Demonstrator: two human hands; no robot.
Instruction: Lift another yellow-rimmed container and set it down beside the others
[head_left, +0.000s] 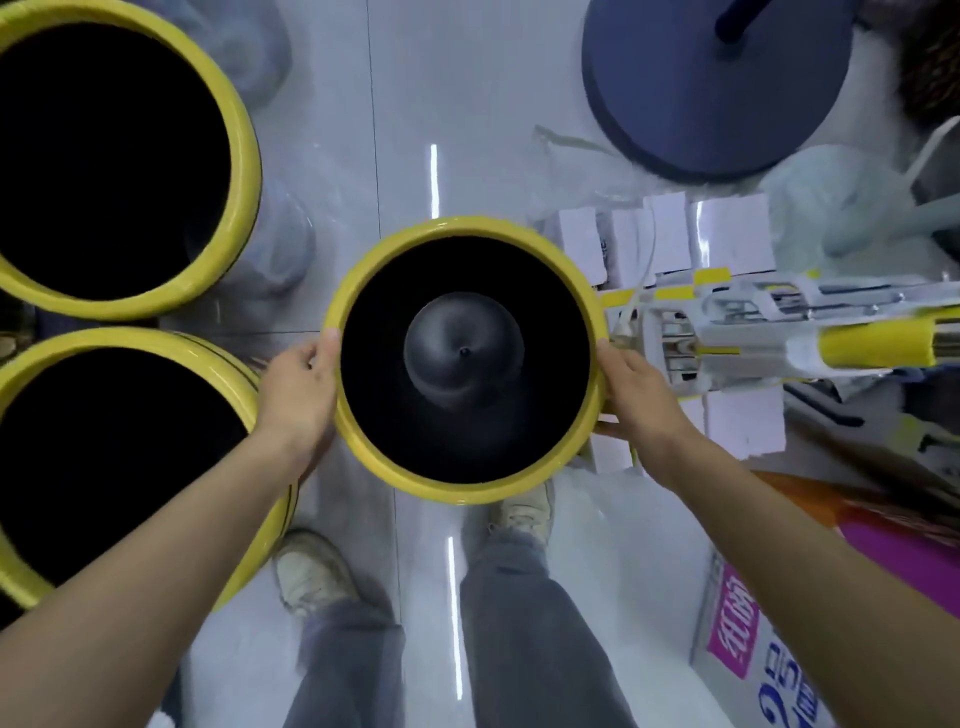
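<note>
Yellow-rimmed and black inside, the bucket (464, 358) hangs between our two hands above the glossy floor (363, 130), over our shoes. From the head camera, our left hand (298, 397) presses flat against the bucket's left wall, thumb hooked at the rim; our right hand (636, 397) cups the right wall, fingers wrapped beneath. A dark dome (464, 353) rises from the bucket's bottom. Two more yellow buckets stand to the left, the upper one (124, 156) and the lower one (119, 467). We judge that we are mid-carry; setting it down next calls for a level, two-sided hold that keeps clear of the white boxes (701, 239).
</note>
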